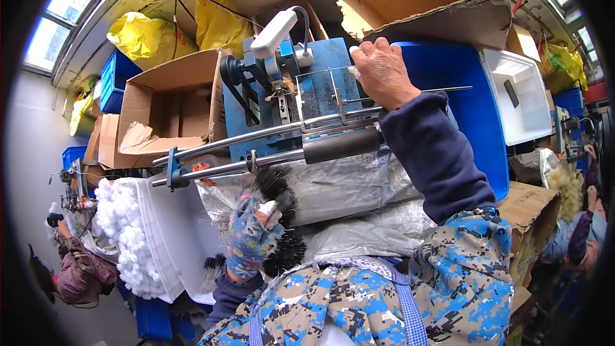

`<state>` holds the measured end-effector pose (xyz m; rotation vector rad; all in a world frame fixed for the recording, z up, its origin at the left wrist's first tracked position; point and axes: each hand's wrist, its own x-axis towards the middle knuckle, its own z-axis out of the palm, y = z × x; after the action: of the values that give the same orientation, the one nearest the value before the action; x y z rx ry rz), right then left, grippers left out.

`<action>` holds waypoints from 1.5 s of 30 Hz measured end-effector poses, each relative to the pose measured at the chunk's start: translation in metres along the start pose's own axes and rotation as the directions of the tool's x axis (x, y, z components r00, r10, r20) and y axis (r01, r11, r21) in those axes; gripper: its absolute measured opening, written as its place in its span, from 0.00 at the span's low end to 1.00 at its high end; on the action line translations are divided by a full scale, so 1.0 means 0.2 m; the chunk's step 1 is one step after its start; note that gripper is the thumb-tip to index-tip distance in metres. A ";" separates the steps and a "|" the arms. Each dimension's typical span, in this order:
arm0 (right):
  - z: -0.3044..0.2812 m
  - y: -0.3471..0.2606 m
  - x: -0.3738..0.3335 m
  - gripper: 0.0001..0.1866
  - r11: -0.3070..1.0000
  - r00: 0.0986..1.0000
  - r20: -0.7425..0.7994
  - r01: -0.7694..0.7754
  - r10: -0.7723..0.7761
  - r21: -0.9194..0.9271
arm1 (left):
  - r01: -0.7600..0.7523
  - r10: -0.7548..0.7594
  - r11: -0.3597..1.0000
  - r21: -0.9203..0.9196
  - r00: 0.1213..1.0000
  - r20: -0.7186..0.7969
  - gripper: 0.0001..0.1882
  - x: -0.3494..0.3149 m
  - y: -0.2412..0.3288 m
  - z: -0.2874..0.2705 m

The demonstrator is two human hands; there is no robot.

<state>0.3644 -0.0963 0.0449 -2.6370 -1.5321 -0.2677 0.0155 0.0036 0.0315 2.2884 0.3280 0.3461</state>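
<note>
My left hand [252, 237], in a patterned glove with white-wrapped fingertips, is closed among black bristle brushes [275, 182] with thin wire stems. It seems to grip some of them; its fingers partly hide the hold. Bare and curled, my right hand [384, 74] is over the right side of a blue bench machine [327, 90], by a bent wire frame [336, 96] and a thin rod [458, 88]. What its fingers close on is hidden. In front of the machine run two metal bars [275, 133], the nearer with a dark sleeve [343, 146].
Left of the machine stands an open cardboard box [166, 102]; a white bin [163, 237] beside white fluffy brushes [125, 237] is nearer. A blue tub [477, 134] and white tray [522, 99] lie right. Grey sheeting [359, 186] covers my front. Other people [86, 269] work at both sides.
</note>
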 end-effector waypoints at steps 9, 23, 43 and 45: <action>-0.16 -0.03 -0.15 0.05 0.981 0.976 0.122 0.173 -0.182 0.084 | 0.107 -0.123 0.992 -0.074 0.958 -0.260 0.15 0.02 0.12 -0.02; -0.35 -0.65 -0.42 0.08 -0.405 0.943 -0.143 0.009 -0.301 0.914 | 0.037 -0.049 0.996 -0.087 0.987 -0.151 0.19 0.06 0.15 0.04; 0.19 -0.30 0.16 0.06 0.968 0.998 0.015 0.061 -0.067 0.245 | 0.308 -0.313 0.943 0.122 0.950 0.019 0.11 0.01 -0.42 0.05; 0.19 -0.29 0.17 0.05 0.967 0.997 0.028 0.067 -0.076 0.244 | 0.220 -0.230 0.952 0.213 0.973 0.021 0.12 0.02 -0.40 0.04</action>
<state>0.3340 -0.0325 0.0119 -2.4139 -1.5622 -0.0316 0.0117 0.0525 -0.0327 2.4278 0.6220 0.1476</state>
